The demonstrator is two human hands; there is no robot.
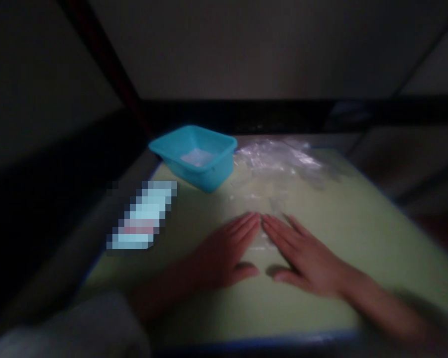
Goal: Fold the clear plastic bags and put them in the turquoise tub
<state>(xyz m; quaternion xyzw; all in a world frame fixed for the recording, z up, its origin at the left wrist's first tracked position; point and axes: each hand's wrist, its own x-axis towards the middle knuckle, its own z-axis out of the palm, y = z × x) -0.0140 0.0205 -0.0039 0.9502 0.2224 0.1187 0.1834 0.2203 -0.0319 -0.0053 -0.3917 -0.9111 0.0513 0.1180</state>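
Observation:
Both hands lie flat at the middle of a pale green mat, fingertips nearly meeting. My left hand (227, 251) has its fingers stretched out and the thumb apart. Opposite it, my right hand (306, 253) is spread the same way. Beneath and just beyond the fingertips lies a clear plastic bag (256, 201), seen mostly by its glints. The fingers press on or rest over it, and neither hand grips anything. Part of the bag is hidden under the hands.
A turquoise plastic basin (212, 176) with something whitish inside stands at the back left. Beside it is a heap of crumpled clear plastic bags (280, 156). A light blue, pixelated object (144, 214) lies at the left edge of the green mat (358, 223). The scene is dim.

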